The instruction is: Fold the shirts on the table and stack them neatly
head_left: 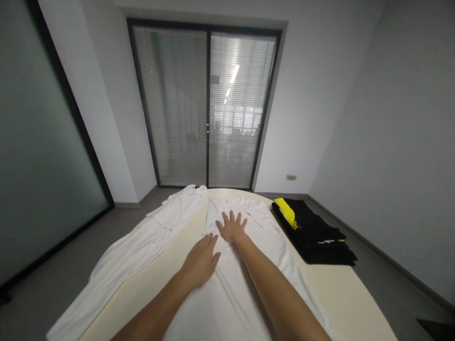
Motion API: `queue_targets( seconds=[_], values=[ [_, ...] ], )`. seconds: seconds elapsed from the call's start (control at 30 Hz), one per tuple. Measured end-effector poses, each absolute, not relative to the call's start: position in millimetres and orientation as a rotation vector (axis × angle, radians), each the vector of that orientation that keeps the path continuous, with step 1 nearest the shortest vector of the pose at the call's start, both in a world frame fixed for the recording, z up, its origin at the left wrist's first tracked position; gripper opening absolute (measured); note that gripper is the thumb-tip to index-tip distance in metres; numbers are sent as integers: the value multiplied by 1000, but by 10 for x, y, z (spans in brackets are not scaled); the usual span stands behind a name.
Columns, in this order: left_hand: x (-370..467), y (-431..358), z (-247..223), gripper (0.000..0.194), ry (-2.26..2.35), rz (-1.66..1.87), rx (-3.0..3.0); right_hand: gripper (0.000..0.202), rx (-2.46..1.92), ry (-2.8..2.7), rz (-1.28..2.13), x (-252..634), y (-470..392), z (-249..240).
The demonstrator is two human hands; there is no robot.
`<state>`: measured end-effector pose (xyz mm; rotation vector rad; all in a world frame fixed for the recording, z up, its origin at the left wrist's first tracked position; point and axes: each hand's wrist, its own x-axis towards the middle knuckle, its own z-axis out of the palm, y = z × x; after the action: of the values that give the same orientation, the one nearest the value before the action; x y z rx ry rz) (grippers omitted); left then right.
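Observation:
A white T-shirt (234,293) lies spread out on the table, its neckline at the far end and one short sleeve showing on the right. My right hand (232,228) rests flat on its upper chest with the fingers spread. Closer to me, my left hand (202,258) lies on the shirt's left edge, fingers stretched out and thumb apart. Neither hand grips anything. Small creases run through the cloth around both hands.
More white garments (142,251) lie rumpled along the left rim of the cream table (348,298). On the right sits a stack of folded black clothes (316,232) with a yellow print (286,211). Beyond the table stand a glass door with blinds (208,109) and pale walls.

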<state>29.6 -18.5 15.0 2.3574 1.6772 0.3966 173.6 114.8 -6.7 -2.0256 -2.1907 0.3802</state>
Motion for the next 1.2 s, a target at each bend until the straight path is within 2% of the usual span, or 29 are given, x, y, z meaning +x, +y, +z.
queue_targets(
  seconds=[0.23, 0.4, 0.5, 0.63, 0.87, 1.03, 1.2],
  values=[
    [247, -188, 146, 62, 1724, 343, 2269, 77, -2039, -2172, 347, 1726, 1472, -52],
    [262, -239, 245, 42, 1875, 382, 2294, 77, -2041, -2171, 329, 1740, 1621, -9],
    [275, -284, 356, 31, 1974, 277, 2289, 78, -1994, -2170, 351, 1772, 1641, 17],
    [282, -349, 443, 30, 2041, 87, 2265, 65, -1827, -2111, 344, 1835, 1545, 62],
    [175, -347, 534, 24, 2026, 3, 2202, 36, -1632, -2236, 111, 1919, 952, 238],
    [37, -263, 548, 14, 1804, 317, 2112, 28, -1631, -2382, 104, 1951, 284, 409],
    [-98, -184, 450, 20, 1438, 411, 1913, 23, -1573, -2532, 183, 1915, -393, 574]
  ],
)
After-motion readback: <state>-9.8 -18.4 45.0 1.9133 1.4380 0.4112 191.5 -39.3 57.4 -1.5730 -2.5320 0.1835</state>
